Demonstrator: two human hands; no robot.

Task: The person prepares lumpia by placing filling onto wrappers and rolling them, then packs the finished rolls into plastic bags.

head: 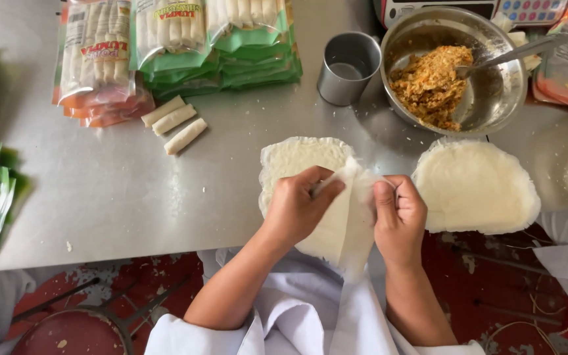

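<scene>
Wrapper sheet [350,217] pinched at top edge by left hand [297,207], right hand [399,220]

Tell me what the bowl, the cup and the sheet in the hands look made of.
Bowl: looks like polished steel, with bright reflections on its wall. Cup: duller grey metal, brushed-looking. Sheet, pinched by the left hand and right hand: thin, pale, limp and slightly see-through, probably a dough wrapper.
</scene>
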